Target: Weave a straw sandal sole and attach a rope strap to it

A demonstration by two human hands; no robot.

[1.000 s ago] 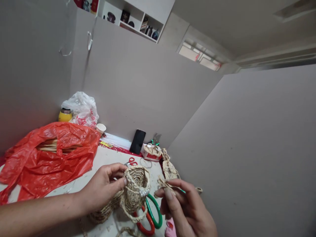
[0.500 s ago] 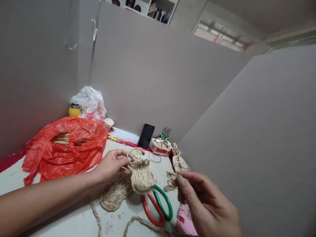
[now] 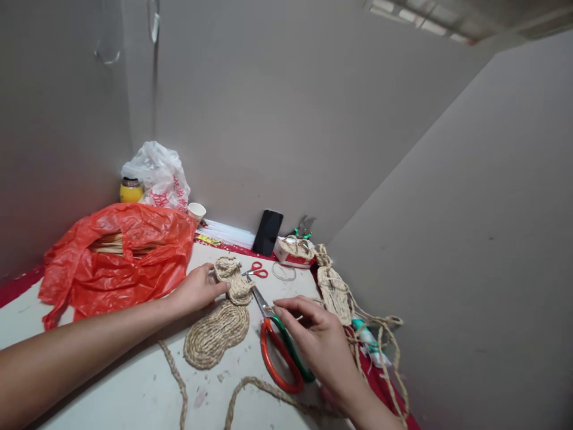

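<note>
The left hand (image 3: 194, 292) grips a straw slipper (image 3: 234, 280), apparently mid-making; right hand (image 3: 316, 334), fingers narrowed, load unclear, sits at four o'clock by large scissors (image 3: 267, 326); next likely calls for steadying.

2 bare forearms (image 3: 111, 334) — bare left hand (image 3: 197, 292), bare right hand (image 3: 320, 341).

Left forearm (image 3: 94, 352) stretches in from lower left, left hand (image 3: 194, 291) gripping between thumb and fingers. Right hand (image 3: 316, 337) angles in from lower right, thumb and index pinched.
</note>
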